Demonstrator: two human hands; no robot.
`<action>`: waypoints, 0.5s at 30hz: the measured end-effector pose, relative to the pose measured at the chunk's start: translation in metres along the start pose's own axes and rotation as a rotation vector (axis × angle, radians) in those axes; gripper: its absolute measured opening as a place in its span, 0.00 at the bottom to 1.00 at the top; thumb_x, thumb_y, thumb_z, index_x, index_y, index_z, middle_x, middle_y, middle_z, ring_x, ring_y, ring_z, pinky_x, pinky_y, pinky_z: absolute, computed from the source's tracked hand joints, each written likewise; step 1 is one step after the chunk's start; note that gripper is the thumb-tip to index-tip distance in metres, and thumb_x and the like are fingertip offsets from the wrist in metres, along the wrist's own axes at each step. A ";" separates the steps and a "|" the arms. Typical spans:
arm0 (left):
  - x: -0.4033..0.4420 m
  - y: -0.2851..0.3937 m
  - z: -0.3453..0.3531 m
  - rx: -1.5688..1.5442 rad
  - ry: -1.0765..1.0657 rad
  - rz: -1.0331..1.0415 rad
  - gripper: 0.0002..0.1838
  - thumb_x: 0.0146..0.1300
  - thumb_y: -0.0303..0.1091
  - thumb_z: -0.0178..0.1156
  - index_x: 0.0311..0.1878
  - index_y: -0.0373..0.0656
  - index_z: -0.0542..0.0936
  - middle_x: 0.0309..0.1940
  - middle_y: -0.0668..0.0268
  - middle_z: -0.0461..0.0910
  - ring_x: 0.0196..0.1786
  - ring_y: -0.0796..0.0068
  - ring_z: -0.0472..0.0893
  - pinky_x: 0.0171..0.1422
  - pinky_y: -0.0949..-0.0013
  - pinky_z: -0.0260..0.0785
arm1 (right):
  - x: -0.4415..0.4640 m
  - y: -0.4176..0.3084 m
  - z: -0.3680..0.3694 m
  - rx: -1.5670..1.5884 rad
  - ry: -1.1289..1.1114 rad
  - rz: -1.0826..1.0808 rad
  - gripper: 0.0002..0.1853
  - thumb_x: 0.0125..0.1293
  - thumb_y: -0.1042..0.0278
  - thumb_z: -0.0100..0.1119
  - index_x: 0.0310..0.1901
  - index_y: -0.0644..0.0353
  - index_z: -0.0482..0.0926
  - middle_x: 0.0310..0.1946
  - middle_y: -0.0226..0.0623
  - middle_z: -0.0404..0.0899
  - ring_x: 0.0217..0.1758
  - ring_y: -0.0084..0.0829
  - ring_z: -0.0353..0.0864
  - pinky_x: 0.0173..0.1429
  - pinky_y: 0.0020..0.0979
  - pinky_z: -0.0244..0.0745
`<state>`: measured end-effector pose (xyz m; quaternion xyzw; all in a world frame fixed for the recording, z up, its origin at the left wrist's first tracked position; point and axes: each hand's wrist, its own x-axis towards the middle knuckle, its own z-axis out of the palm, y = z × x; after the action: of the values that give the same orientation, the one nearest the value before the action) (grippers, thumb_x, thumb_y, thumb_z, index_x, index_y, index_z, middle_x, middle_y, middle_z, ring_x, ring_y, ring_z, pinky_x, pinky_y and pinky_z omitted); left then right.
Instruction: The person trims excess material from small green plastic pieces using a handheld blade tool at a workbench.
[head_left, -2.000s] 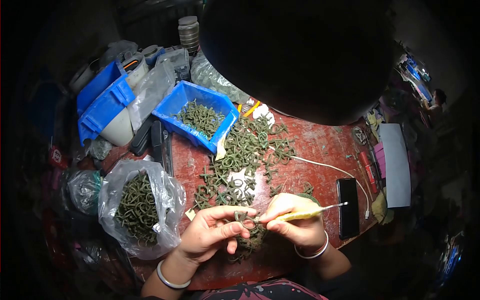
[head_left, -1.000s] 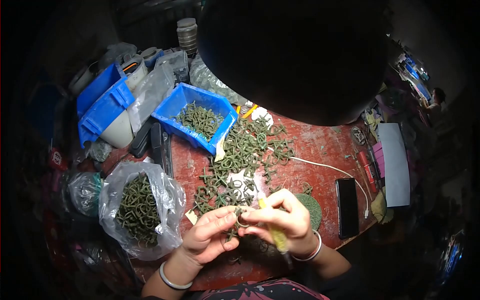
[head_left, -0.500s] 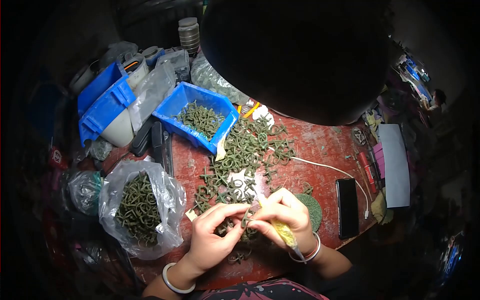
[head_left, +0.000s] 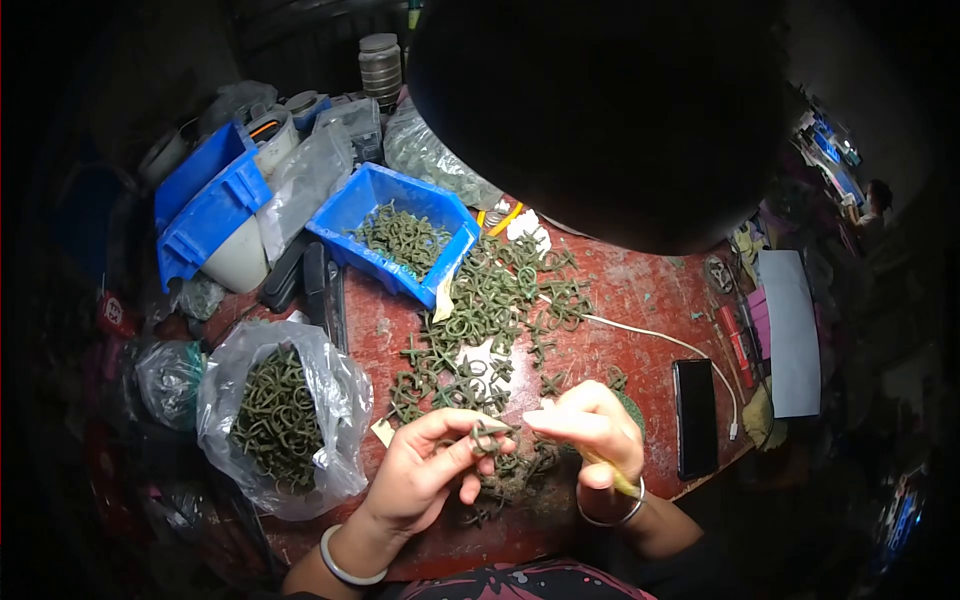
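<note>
2 bare hands over a red, scuffed surface (head_left: pixel 630 290), near its front edge. Left hand (head_left: pixel 418 478): thumb and index finger pinched on 1 small green ring piece (head_left: pixel 487 440), other fingers loosely curled. Right hand (head_left: pixel 600 432): fingers reaching toward the piece, tips just beside it, contact not clear; a yellow-handled tool (head_left: pixel 628 484) is tucked along the palm, mostly hidden, so grip tightness can't tell. 1 pale bangle on each wrist.

Ring piece sits between the hands, above a few loose green pieces (head_left: pixel 530 465). Bigger loose pile (head_left: pixel 490 300) beyond, running back to a blue bin (head_left: pixel 352 208) that's tilted and holds more of the same. Open clear plastic bag (head_left: pixel 345 400) left of the left hand, also filled with green pieces. Green disc (head_left: pixel 632 410) partly behind the right hand.

Right side: black phone (head_left: pixel 696 420) near the edge, white cable (head_left: pixel 655 330) curving past it, red marker (head_left: pixel 737 345), white sheet (head_left: pixel 790 335). Back left: another blue bin (head_left: pixel 215 215), lidded jar (head_left: pixel 380 65). Large dark shape (head_left: pixel 600 120) blocks the upper middle.
</note>
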<state>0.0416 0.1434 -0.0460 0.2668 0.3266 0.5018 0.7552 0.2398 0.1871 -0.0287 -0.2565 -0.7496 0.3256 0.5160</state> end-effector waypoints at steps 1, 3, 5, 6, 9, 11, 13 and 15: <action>0.001 0.001 -0.002 -0.077 0.010 -0.010 0.09 0.68 0.24 0.54 0.50 0.36 0.76 0.42 0.55 0.81 0.35 0.77 0.79 0.26 0.81 0.71 | -0.003 0.001 -0.003 -0.018 -0.015 -0.025 0.32 0.69 0.38 0.46 0.46 0.66 0.81 0.33 0.40 0.76 0.33 0.31 0.74 0.39 0.29 0.69; 0.001 0.003 -0.004 -0.154 0.021 -0.018 0.09 0.68 0.24 0.54 0.49 0.36 0.76 0.41 0.56 0.81 0.35 0.77 0.78 0.26 0.81 0.70 | -0.004 0.001 -0.002 -0.035 -0.032 -0.050 0.29 0.69 0.42 0.51 0.46 0.66 0.80 0.32 0.40 0.77 0.33 0.31 0.75 0.38 0.30 0.70; 0.002 0.003 -0.005 -0.191 0.046 -0.051 0.08 0.67 0.25 0.55 0.48 0.35 0.76 0.40 0.58 0.81 0.35 0.78 0.78 0.25 0.82 0.68 | -0.001 -0.002 0.005 -0.141 -0.057 -0.186 0.19 0.59 0.63 0.69 0.49 0.66 0.80 0.33 0.36 0.80 0.33 0.33 0.78 0.37 0.32 0.73; 0.001 0.002 -0.007 -0.191 0.046 -0.051 0.08 0.67 0.25 0.55 0.48 0.35 0.76 0.40 0.58 0.81 0.35 0.78 0.78 0.25 0.82 0.68 | 0.004 -0.004 0.008 -0.130 -0.050 -0.214 0.20 0.53 0.70 0.73 0.47 0.65 0.80 0.32 0.36 0.81 0.30 0.33 0.78 0.36 0.32 0.74; 0.001 -0.002 -0.014 -0.233 -0.021 -0.025 0.11 0.69 0.25 0.54 0.53 0.36 0.77 0.44 0.57 0.82 0.38 0.79 0.78 0.28 0.81 0.69 | 0.004 -0.003 0.009 -0.198 -0.114 -0.201 0.18 0.57 0.63 0.71 0.45 0.65 0.80 0.30 0.37 0.80 0.31 0.35 0.79 0.37 0.32 0.75; 0.001 -0.002 -0.014 -0.235 -0.055 -0.037 0.10 0.69 0.25 0.54 0.51 0.37 0.78 0.43 0.58 0.82 0.38 0.78 0.78 0.28 0.80 0.70 | 0.003 0.001 0.009 -0.059 -0.186 -0.120 0.16 0.57 0.65 0.71 0.43 0.66 0.81 0.30 0.38 0.81 0.31 0.34 0.80 0.37 0.32 0.75; 0.001 -0.002 -0.013 -0.247 -0.055 -0.034 0.09 0.68 0.25 0.54 0.50 0.38 0.78 0.43 0.58 0.82 0.38 0.78 0.78 0.28 0.81 0.69 | 0.006 0.000 0.008 -0.009 -0.194 -0.080 0.16 0.57 0.65 0.71 0.43 0.66 0.81 0.31 0.39 0.82 0.31 0.34 0.80 0.37 0.32 0.75; 0.002 -0.001 -0.012 -0.259 -0.058 -0.034 0.09 0.68 0.25 0.55 0.49 0.38 0.78 0.43 0.58 0.82 0.38 0.78 0.78 0.28 0.81 0.69 | 0.003 0.003 0.006 0.069 -0.175 -0.011 0.15 0.58 0.66 0.70 0.42 0.66 0.82 0.31 0.39 0.82 0.31 0.33 0.81 0.37 0.31 0.75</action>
<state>0.0336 0.1453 -0.0552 0.1758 0.2418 0.5189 0.8008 0.2337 0.1899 -0.0305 -0.2048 -0.7815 0.3697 0.4589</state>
